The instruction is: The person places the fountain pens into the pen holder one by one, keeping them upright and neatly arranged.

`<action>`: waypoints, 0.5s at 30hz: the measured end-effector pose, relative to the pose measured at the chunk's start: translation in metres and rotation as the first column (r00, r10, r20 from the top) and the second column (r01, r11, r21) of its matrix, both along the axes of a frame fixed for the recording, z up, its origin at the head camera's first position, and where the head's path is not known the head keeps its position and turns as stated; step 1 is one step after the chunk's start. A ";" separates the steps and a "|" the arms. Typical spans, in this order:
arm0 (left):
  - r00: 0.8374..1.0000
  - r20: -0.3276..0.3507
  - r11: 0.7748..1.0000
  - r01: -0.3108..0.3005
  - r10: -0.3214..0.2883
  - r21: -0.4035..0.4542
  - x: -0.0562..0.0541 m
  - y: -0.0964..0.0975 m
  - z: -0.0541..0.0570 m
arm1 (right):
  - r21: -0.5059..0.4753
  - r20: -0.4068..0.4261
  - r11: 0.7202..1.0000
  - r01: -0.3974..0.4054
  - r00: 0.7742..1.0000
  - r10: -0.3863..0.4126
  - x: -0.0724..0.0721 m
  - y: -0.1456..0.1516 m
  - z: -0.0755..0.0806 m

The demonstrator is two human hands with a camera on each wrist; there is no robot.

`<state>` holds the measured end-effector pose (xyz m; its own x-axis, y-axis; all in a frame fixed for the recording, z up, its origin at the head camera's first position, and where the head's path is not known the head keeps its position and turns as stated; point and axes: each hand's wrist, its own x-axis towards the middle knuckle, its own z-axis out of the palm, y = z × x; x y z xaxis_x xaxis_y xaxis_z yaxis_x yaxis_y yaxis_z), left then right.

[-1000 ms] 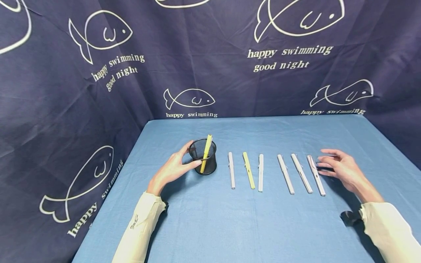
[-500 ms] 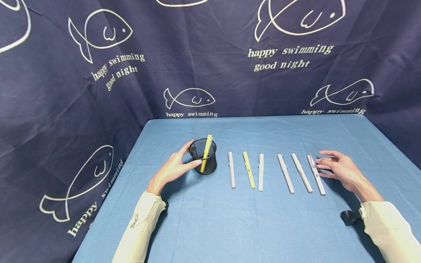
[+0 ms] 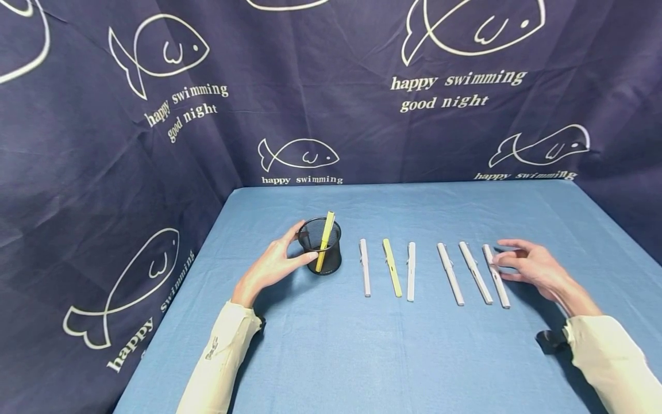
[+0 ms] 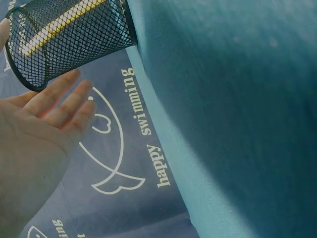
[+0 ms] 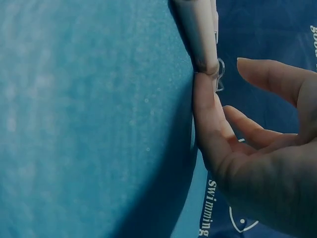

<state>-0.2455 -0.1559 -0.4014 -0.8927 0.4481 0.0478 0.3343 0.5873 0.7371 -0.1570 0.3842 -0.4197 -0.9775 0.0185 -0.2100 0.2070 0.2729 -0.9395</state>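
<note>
In the head view my left hand point(image 3: 274, 264) holds a black mesh pen cup point(image 3: 335, 261), thumb at the near rim and fingers round the far side. A yellow pen point(image 3: 328, 229) leans inside it, also visible through the mesh in the left wrist view. My right hand point(image 3: 538, 269) is at the rightmost whitish pen point(image 3: 500, 290), its fingertips touching the upper part. In the right wrist view one finger point(image 5: 205, 106) lies along the table against the pen's end point(image 5: 200, 37), while the thumb and another finger stay off it.
Left of that pen lie two more whitish pens point(image 3: 476, 273) point(image 3: 450, 275). Farther left, a white pen point(image 3: 411, 276), a yellow pen point(image 3: 392, 269) and a pale pinkish pen point(image 3: 364, 270) lie near the cup. Dark fish-print curtains point(image 3: 362, 144) border the blue table point(image 3: 362, 356).
My right hand has shifted slightly left onto the rightmost pen. That pen has rolled a little left, its clip turning to the side. The left hand and cup have stayed put.
</note>
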 end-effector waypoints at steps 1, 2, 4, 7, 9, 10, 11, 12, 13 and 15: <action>1.000 0.000 1.000 0.001 -0.001 0.002 0.000 0.000 0.000 | -0.003 0.002 1.000 -0.007 1.000 0.007 0.000 0.000 0.000; 1.000 -0.001 1.000 0.000 0.000 0.001 0.000 0.000 -0.001 | -0.010 0.003 1.000 -0.012 1.000 0.012 0.000 0.000 0.000; 1.000 -0.002 1.000 0.001 -0.001 0.003 0.000 0.000 -0.001 | -0.007 0.002 1.000 -0.022 1.000 0.022 0.000 0.000 0.001; 1.000 -0.003 1.000 0.000 0.000 0.002 0.000 0.000 -0.001 | 0.019 -0.008 0.999 -0.041 0.999 0.041 0.000 -0.001 0.001; 1.000 -0.004 1.000 -0.001 0.001 0.002 0.000 0.000 0.000 | 0.038 -0.017 0.998 -0.048 0.999 0.049 0.000 -0.002 0.001; 1.000 -0.004 1.000 -0.001 0.001 0.002 0.000 0.000 0.000 | 0.049 -0.022 0.997 -0.052 0.998 0.053 0.000 -0.003 0.002; 1.000 -0.006 1.000 0.000 0.000 0.002 0.000 0.000 0.000 | 0.060 -0.025 0.997 -0.057 0.998 0.059 0.000 -0.004 0.002; 1.000 -0.006 1.000 0.001 -0.001 0.002 0.000 0.000 0.000 | 0.071 -0.026 0.996 -0.057 0.998 0.059 0.000 -0.005 0.002; 1.000 -0.007 1.000 0.000 0.000 0.001 0.000 0.000 0.000 | 0.081 -0.026 0.995 -0.060 0.998 0.062 -0.001 -0.006 0.002; 1.000 -0.008 1.000 0.001 -0.001 0.002 0.000 0.000 -0.001 | 0.104 -0.028 0.992 -0.069 0.997 0.072 -0.001 -0.008 0.002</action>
<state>-0.2451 -0.1558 -0.4019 -0.8919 0.4489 0.0558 0.3409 0.5859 0.7352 -0.1582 0.3761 -0.4174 -0.9833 -0.0310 -0.1791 0.1540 0.3815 -0.9114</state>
